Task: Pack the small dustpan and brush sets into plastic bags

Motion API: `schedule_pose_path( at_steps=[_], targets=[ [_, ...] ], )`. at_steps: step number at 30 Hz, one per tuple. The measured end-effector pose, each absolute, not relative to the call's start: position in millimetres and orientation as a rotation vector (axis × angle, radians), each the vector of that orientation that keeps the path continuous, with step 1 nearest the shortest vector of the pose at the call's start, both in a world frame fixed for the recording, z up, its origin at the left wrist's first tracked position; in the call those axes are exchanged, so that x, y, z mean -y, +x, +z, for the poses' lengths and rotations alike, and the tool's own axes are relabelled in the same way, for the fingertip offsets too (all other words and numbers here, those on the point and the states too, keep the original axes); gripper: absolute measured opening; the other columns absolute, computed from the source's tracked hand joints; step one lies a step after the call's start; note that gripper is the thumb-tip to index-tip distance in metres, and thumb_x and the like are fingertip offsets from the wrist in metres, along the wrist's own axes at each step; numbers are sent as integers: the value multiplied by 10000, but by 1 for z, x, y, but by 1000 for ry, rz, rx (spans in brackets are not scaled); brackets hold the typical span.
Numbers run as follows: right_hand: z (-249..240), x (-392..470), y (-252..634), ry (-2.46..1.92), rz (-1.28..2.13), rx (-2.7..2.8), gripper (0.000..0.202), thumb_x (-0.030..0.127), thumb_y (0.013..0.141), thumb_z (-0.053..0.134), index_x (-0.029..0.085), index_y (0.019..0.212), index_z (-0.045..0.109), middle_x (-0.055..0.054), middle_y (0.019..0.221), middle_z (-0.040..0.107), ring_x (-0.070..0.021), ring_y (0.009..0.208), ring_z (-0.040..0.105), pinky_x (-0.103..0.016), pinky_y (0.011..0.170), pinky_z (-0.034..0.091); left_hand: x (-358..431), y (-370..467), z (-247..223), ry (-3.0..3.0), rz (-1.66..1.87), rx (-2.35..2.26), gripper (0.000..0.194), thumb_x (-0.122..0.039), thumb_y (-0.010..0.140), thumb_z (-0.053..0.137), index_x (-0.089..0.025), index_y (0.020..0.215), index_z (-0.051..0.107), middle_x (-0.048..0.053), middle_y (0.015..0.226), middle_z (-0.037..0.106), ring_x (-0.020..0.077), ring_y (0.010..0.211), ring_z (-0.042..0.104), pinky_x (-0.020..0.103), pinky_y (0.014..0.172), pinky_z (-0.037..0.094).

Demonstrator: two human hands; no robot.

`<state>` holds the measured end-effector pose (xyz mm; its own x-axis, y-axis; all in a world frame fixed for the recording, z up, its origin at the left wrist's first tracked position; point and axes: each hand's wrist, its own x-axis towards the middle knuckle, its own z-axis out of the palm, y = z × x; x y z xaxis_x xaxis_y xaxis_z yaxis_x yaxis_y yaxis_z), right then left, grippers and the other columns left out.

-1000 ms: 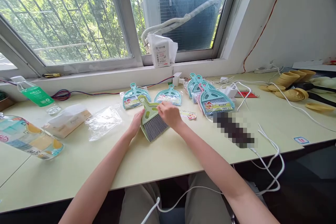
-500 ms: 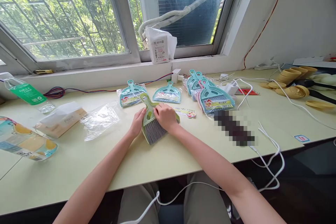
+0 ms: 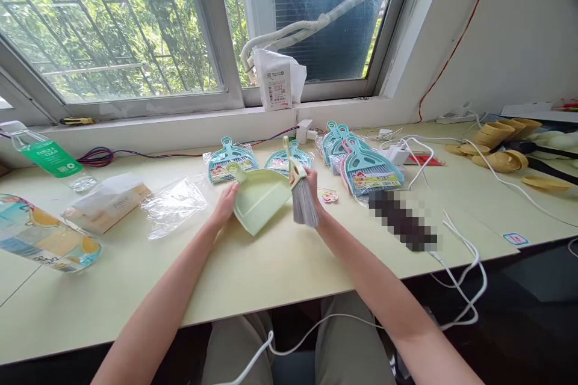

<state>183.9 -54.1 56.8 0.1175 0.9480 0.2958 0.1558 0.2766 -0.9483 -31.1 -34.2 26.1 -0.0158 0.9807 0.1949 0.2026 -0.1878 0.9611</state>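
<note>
A pale green dustpan (image 3: 262,198) is in my left hand (image 3: 224,204), which grips its left edge near the handle. My right hand (image 3: 311,186) is closed around a small green brush (image 3: 304,201), its grey bristles pointing down, just right of the dustpan. Behind them lie two wrapped blue dustpan sets, one at the left (image 3: 230,159) and one in the middle (image 3: 275,161), the latter partly covered by the brush. A printed card (image 3: 327,195) shows beside my right hand.
More wrapped dustpan sets (image 3: 370,168) are piled at the right, near white cables (image 3: 469,252) and a pixelated dark object (image 3: 401,219). Clear plastic wrap (image 3: 176,204), a tissue pack (image 3: 108,201) and bottles (image 3: 49,234) lie left. Yellow cups (image 3: 501,132) stand far right.
The brush has come off the dustpan and moved right in my right hand, its bristles turned downward. The dustpan's inner face now shows, still held by my left hand.
</note>
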Motion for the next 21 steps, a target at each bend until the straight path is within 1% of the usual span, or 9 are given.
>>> schedule_pose_path(
  at_steps=[1, 3, 5, 7, 9, 14, 16, 18, 21],
  targets=[
    [60, 52, 191, -1209, 700, 1341, 488, 433, 916, 304, 179, 593, 568, -20, 591, 531, -146, 599, 468, -254, 581, 340, 28, -41, 25, 1503, 1273, -1301, 536, -617, 763, 526, -164, 1005, 682, 98, 1109, 679, 315, 1146, 536, 401, 967, 401],
    [62, 48, 205, -1425, 299, 1477, 442, 401, 906, 365, 171, 611, 600, -44, 646, 594, -157, 648, 517, -256, 605, 345, 20, -59, 25, 1595, 1202, -1332, 526, -618, 771, 503, -179, 995, 686, 90, 1116, 678, 306, 1122, 552, 392, 958, 405],
    [56, 42, 215, -1635, -11, 1682, 386, 339, 893, 409, 162, 644, 646, -74, 714, 652, -172, 686, 564, -260, 620, 348, 17, -72, 25, 1742, 1083, -1465, 475, -593, 791, 473, -203, 938, 701, 76, 1061, 694, 308, 1072, 575, 391, 935, 409],
    [45, 35, 221, -1801, -130, 1849, 357, 291, 891, 419, 149, 707, 689, -106, 771, 685, -186, 715, 601, -264, 628, 358, 16, -79, 25, 1895, 949, -1676, 413, -548, 806, 451, -227, 851, 707, 69, 961, 708, 317, 1004, 596, 394, 893, 416],
    [35, 30, 225, -1918, -144, 1933, 352, 280, 900, 417, 139, 772, 713, -132, 815, 699, -200, 744, 627, -268, 635, 374, 18, -82, 23, 2018, 827, -1839, 367, -504, 809, 443, -244, 808, 701, 70, 905, 707, 321, 962, 603, 389, 857, 419],
    [29, 25, 233, -1931, -86, 1938, 309, 294, 923, 423, 181, 887, 708, -104, 926, 694, -211, 813, 637, -287, 676, 417, 19, -84, 19, 2153, 732, -1901, 374, -467, 831, 405, -237, 936, 681, 98, 1054, 662, 297, 989, 589, 375, 848, 425],
    [30, 24, 236, -1895, -64, 1902, 233, 270, 903, 480, 199, 993, 683, -92, 1012, 670, -204, 862, 625, -288, 704, 429, 20, -84, 18, 2162, 744, -1903, 374, -475, 823, 421, -230, 949, 675, 101, 1019, 653, 283, 948, 596, 364, 827, 436],
    [28, 23, 239, -1881, -21, 1887, 228, 239, 874, 541, 201, 1063, 663, -100, 1089, 632, -211, 959, 597, -292, 742, 438, 20, -83, 17, 2181, 788, -1885, 343, -473, 797, 467, -230, 920, 674, 95, 952, 652, 274, 903, 597, 354, 806, 444],
    [23, 18, 242, -1880, 60, 1884, 177, 201, 849, 584, 175, 981, 698, -120, 1082, 617, -242, 1071, 542, -327, 827, 436, 20, -80, 17, 2201, 861, -1809, 287, -441, 778, 490, -224, 836, 669, 88, 881, 663, 264, 844, 592, 348, 784, 445]
  ],
)
